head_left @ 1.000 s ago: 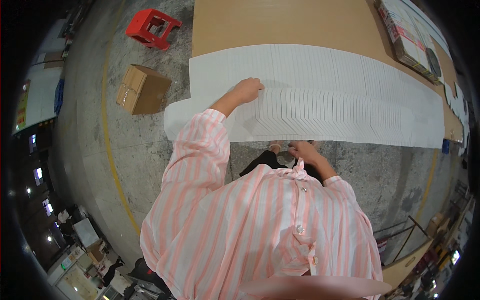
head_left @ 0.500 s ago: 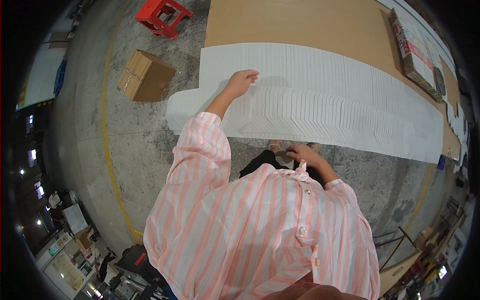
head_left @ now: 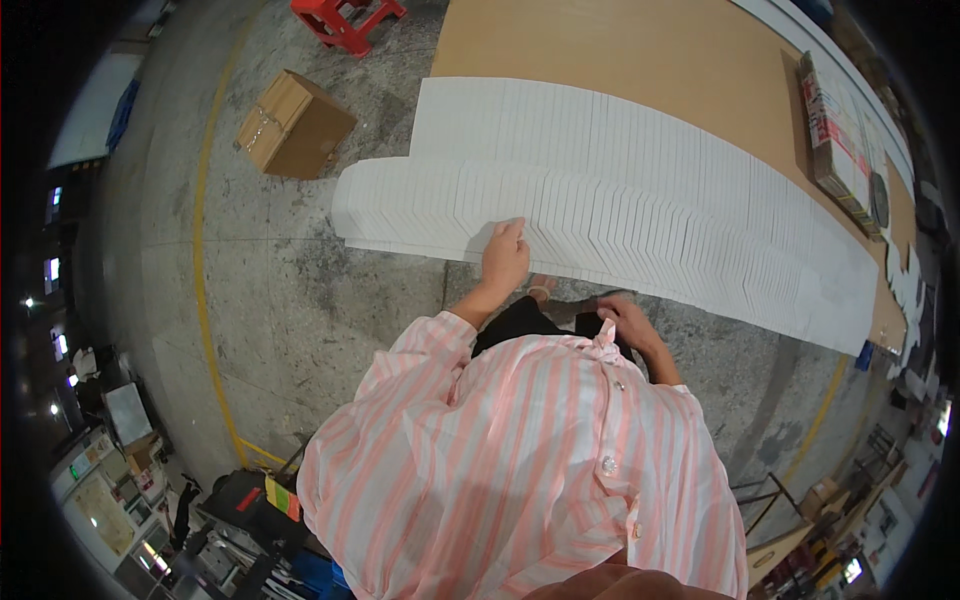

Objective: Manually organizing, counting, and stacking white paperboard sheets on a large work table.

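A long row of overlapping white sheets (head_left: 600, 130), fanned like shingles, lies on a brown board-topped surface in front of me. My left hand (head_left: 507, 255) is over the near edge of the row, left of its middle. Its fingers reach forward onto the sheets, and I see nothing held in them. Close to my waist hangs my right hand (head_left: 632, 325), just short of the row's near edge. Its fingers are loosely bent, and no object shows in them. The undersides of both hands are hidden.
A cardboard box (head_left: 300, 125) sits on the concrete floor at the left, with a red plastic stool (head_left: 350, 22) beyond it. Bundled flat packs (head_left: 840, 145) rest on the brown board (head_left: 610, 45) at the far right. A yellow floor line (head_left: 203, 250) runs along the left.
My left hand has come back toward me, from above the far part of the sheets to their near edge. The right hand remains near my waist, a little lower. The view has shifted slightly.
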### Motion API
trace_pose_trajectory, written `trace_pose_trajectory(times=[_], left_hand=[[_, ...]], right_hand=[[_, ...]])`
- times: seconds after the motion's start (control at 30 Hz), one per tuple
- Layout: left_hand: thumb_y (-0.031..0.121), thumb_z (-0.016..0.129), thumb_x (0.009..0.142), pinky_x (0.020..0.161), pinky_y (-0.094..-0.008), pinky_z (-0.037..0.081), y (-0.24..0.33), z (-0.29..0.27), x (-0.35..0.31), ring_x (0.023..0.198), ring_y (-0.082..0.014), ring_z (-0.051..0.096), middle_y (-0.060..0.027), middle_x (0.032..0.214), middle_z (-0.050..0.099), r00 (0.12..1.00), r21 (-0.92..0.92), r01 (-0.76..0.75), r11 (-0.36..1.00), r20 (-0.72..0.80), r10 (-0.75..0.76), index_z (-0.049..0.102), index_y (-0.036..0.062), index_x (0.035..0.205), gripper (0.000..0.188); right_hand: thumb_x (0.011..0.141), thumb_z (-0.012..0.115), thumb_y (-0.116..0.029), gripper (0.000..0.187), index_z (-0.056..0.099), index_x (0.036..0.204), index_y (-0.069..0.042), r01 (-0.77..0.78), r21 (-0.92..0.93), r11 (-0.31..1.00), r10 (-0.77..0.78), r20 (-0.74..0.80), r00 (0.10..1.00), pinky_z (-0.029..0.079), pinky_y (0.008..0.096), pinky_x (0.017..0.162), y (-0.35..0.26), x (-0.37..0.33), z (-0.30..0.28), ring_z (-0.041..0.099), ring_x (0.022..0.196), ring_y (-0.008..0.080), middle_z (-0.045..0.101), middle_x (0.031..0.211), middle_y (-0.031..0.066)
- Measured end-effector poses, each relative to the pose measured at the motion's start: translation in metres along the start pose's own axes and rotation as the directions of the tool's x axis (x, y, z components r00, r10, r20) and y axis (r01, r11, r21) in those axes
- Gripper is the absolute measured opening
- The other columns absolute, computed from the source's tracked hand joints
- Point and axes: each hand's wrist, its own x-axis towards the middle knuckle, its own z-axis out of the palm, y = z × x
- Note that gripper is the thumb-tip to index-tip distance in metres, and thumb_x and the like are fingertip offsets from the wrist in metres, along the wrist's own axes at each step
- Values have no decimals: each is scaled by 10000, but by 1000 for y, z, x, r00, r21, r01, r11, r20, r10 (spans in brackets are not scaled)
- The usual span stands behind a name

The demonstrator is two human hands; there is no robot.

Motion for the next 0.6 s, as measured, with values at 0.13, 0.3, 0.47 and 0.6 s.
trace_pose_trajectory(times=[0.13,0.3,0.47,0.6], left_hand=[[62,472,751,713,-413,443,3,9,1,859,-349,535,-191,976,514,994,13,81,997,-73,-80,538,16,1045,304],[94,509,749,692,-394,445,-7,27,7,831,-328,549,-176,912,541,962,-8,140,990,-236,-138,589,13,914,200],[231,544,801,589,-301,460,7,27,9,660,-174,574,-78,768,587,928,-581,230,781,-111,-356,593,30,835,209],[345,494,849,554,-287,474,26,42,-15,623,-151,568,-51,757,589,907,-908,316,275,204,-369,560,42,878,311]], right_hand=[[817,540,-231,344,540,1055,17,-31,-42,999,35,86,996,436,329,786,-8,4,-7,581,893,279,608,953,173],[807,551,-270,405,524,1096,12,-32,-33,999,35,89,995,442,338,793,-5,0,-11,582,938,282,600,1014,181],[828,544,-270,402,519,1114,11,-7,-12,1000,9,154,988,424,329,830,7,-9,-30,559,962,251,587,1045,163],[827,544,-256,385,526,1110,4,85,-106,991,-62,201,978,433,333,817,11,-25,-54,565,949,246,596,1033,156]])
